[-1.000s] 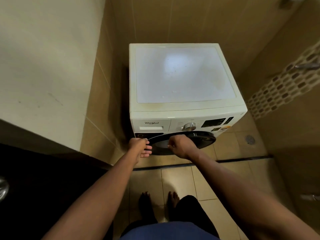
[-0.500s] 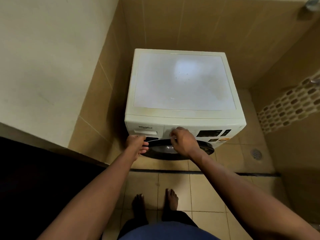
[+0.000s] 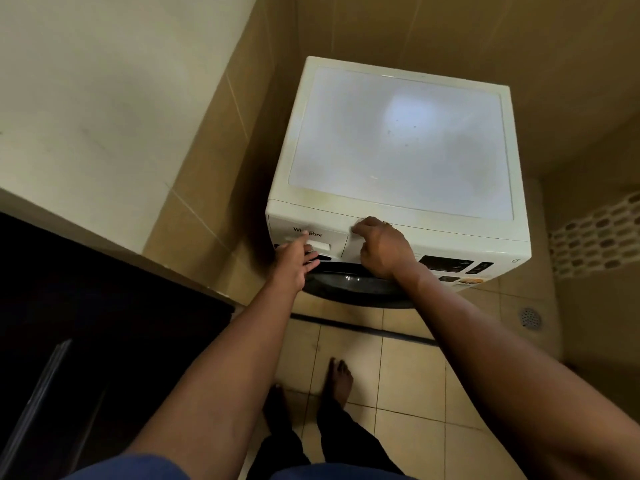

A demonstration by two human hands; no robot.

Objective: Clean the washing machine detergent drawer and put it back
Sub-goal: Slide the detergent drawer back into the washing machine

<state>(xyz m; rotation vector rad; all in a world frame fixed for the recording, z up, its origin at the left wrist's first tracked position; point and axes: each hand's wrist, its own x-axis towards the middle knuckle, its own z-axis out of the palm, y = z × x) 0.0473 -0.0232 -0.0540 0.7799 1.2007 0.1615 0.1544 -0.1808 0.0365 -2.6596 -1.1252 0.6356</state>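
White plastic detergent drawer (image 3: 308,239), seated flush in the upper left corner of the front panel of a white front-loading washing machine (image 3: 398,140), with brand lettering across its face and a paler handle recess below. On that recess, the left hand (image 3: 294,263), its fingers (image 3: 304,242) nearly straight and slightly spread, tips laid against the drawer front, nothing gripped. Just right of the drawer, the right hand (image 3: 381,247), knuckles up, fingers curled against the panel near its top edge; the panel beneath the palm hidden, so grip or bare press impossible to tell. Further right on the same panel, a dark rectangular display window (image 3: 445,263). Directly below both hands, the black round door (image 3: 346,289), bulging out from the machine's front. Above, the machine's flat pale top, marked by a soft patch of glare. Beige tiled walls close behind and to the left; on the right wall, a band of oval mosaic tiles (image 3: 595,233). Underfoot, beige square floor tiles (image 3: 408,368), crossed by a dark threshold strip (image 3: 363,327), with a round metal floor drain (image 3: 530,317) off to the machine's right. Bare feet (image 3: 341,379) on the tiles on the near side of the strip. Far left, a black countertop (image 3: 86,323).
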